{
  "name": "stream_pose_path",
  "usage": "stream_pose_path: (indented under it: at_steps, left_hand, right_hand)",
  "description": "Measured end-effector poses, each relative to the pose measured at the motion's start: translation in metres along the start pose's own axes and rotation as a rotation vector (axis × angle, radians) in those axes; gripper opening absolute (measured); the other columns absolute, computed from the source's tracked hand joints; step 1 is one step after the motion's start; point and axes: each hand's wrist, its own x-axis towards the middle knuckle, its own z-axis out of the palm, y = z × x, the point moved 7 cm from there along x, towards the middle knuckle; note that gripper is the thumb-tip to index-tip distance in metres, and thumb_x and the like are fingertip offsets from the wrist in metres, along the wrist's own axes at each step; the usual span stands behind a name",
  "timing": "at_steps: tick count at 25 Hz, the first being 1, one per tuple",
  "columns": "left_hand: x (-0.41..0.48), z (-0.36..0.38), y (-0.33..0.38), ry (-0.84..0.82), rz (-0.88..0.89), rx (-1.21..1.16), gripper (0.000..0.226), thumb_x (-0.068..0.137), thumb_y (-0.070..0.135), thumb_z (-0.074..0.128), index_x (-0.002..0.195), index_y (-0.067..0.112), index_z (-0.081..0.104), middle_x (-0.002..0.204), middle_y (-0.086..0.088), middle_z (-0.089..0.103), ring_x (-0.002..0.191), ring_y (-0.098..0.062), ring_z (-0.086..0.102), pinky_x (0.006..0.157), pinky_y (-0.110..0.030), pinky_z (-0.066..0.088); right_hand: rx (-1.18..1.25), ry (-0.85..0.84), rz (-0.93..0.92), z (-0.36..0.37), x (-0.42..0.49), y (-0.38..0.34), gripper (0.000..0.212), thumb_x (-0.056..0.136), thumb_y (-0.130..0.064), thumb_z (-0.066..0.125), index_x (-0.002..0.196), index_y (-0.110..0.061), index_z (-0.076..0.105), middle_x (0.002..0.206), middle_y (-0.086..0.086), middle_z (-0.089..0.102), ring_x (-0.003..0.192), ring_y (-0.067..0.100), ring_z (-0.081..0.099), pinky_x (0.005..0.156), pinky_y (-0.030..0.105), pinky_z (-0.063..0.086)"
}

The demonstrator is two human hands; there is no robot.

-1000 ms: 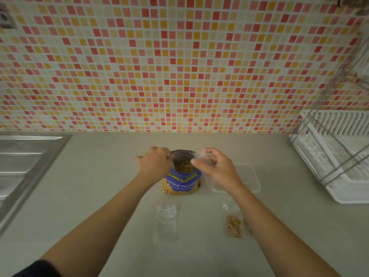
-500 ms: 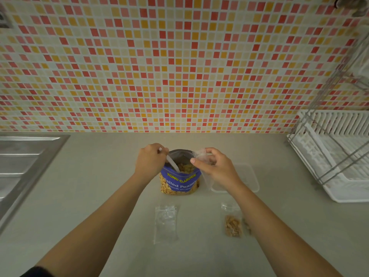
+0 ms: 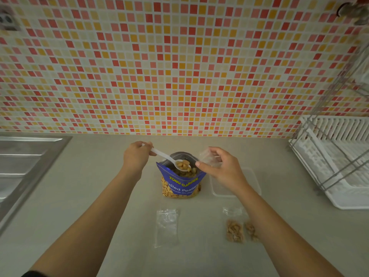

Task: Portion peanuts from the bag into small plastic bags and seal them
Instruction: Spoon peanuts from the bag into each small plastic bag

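A blue peanut bag [image 3: 181,183] stands open on the counter. My left hand [image 3: 136,155] grips a white plastic spoon [image 3: 167,157] whose bowl, heaped with peanuts, hovers over the bag's mouth. My right hand [image 3: 218,166] pinches a small clear plastic bag [image 3: 207,157] just right of the spoon. An empty small bag [image 3: 167,226] lies flat in front of the peanut bag. A filled small bag [image 3: 234,229] lies at the front right, and a second filled bag [image 3: 250,230] is partly hidden by my right forearm.
A clear plastic container [image 3: 249,183] lies under my right wrist. A white dish rack [image 3: 337,160] fills the right side. A steel sink [image 3: 22,168] borders the counter on the left. A tiled wall [image 3: 179,66] rises behind.
My left hand has drawn the spoon up out of the peanut bag with a load of peanuts. My right hand stays beside the bag's mouth with the small bag.
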Motion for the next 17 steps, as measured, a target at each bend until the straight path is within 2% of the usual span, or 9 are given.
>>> stream_pose_path:
  at_steps: [3, 6, 9, 11, 12, 14, 16, 17]
  left_hand:
    - [0.005, -0.006, -0.002, 0.007, -0.025, -0.044, 0.027, 0.095, 0.026, 0.045, 0.108, 0.008, 0.06, 0.084, -0.006, 0.067, 0.097, -0.02, 0.055, 0.087, -0.037, 0.039]
    - [0.009, -0.013, 0.001, 0.025, -0.06, -0.119, 0.027, 0.094, 0.026, 0.047, 0.112, 0.009, 0.058, 0.078, 0.0, 0.065, 0.1, -0.018, 0.057, 0.101, -0.043, 0.036]
    - [0.007, -0.021, 0.016, 0.036, -0.057, -0.188, 0.031, 0.094, 0.025, 0.049, 0.12, 0.009, 0.054, 0.076, 0.003, 0.064, 0.1, -0.015, 0.057, 0.098, -0.039, 0.035]
    - [0.0, -0.022, 0.03, 0.027, -0.017, -0.18, 0.027, 0.094, 0.025, 0.049, 0.114, 0.01, 0.058, 0.079, 0.002, 0.065, 0.1, -0.015, 0.057, 0.101, -0.041, 0.034]
    - [-0.006, -0.022, 0.039, 0.017, 0.032, -0.148, 0.023, 0.094, 0.026, 0.048, 0.104, 0.01, 0.061, 0.085, 0.0, 0.066, 0.099, -0.016, 0.056, 0.1, -0.041, 0.036]
    - [-0.023, -0.021, 0.064, -0.015, 0.216, -0.039, 0.025, 0.095, 0.026, 0.046, 0.085, 0.01, 0.063, 0.093, -0.003, 0.066, 0.089, -0.013, 0.055, 0.083, -0.032, 0.042]
    - [-0.051, -0.017, 0.091, -0.028, 0.52, 0.136, 0.024, 0.095, 0.027, 0.047, 0.082, 0.013, 0.061, 0.085, 0.0, 0.064, 0.073, -0.009, 0.052, 0.065, -0.024, 0.039]
    - [-0.069, -0.016, 0.104, -0.005, 0.708, 0.234, 0.022, 0.094, 0.026, 0.048, 0.081, 0.014, 0.061, 0.081, 0.003, 0.062, 0.072, -0.01, 0.05, 0.061, -0.02, 0.037]
  right_hand:
    - [-0.188, -0.017, -0.109, 0.004, -0.002, -0.01, 0.057, 0.068, -0.036, 0.079, 0.119, -0.019, 0.057, 0.107, -0.008, 0.058, 0.094, 0.006, 0.053, 0.076, 0.014, 0.039]
    - [-0.361, -0.05, -0.165, 0.012, -0.001, -0.014, 0.062, 0.069, -0.041, 0.076, 0.122, -0.019, 0.055, 0.115, -0.003, 0.06, 0.102, 0.013, 0.054, 0.083, 0.022, 0.04]
    - [-0.388, -0.059, -0.157, 0.019, -0.002, -0.015, 0.061, 0.068, -0.043, 0.075, 0.121, -0.02, 0.055, 0.115, -0.005, 0.06, 0.102, 0.012, 0.054, 0.081, 0.021, 0.039]
    - [-0.337, -0.032, -0.163, 0.023, -0.003, -0.019, 0.059, 0.067, -0.043, 0.076, 0.118, -0.022, 0.056, 0.111, -0.007, 0.061, 0.098, 0.009, 0.054, 0.077, 0.018, 0.039]
    - [-0.287, -0.01, -0.158, 0.025, -0.004, -0.021, 0.057, 0.066, -0.043, 0.077, 0.115, -0.023, 0.058, 0.107, -0.008, 0.062, 0.095, 0.007, 0.054, 0.074, 0.013, 0.039]
    - [-0.163, 0.035, -0.138, 0.028, -0.005, -0.024, 0.053, 0.065, -0.042, 0.078, 0.111, -0.024, 0.059, 0.1, -0.011, 0.061, 0.09, 0.005, 0.055, 0.07, 0.007, 0.037]
    - [-0.038, 0.077, -0.12, 0.03, -0.006, -0.027, 0.05, 0.066, -0.041, 0.079, 0.108, -0.024, 0.059, 0.098, -0.012, 0.063, 0.089, 0.006, 0.058, 0.073, 0.012, 0.044]
    - [0.023, 0.095, -0.104, 0.03, -0.006, -0.028, 0.048, 0.066, -0.04, 0.079, 0.107, -0.025, 0.059, 0.097, -0.012, 0.063, 0.088, 0.006, 0.059, 0.074, 0.016, 0.047]
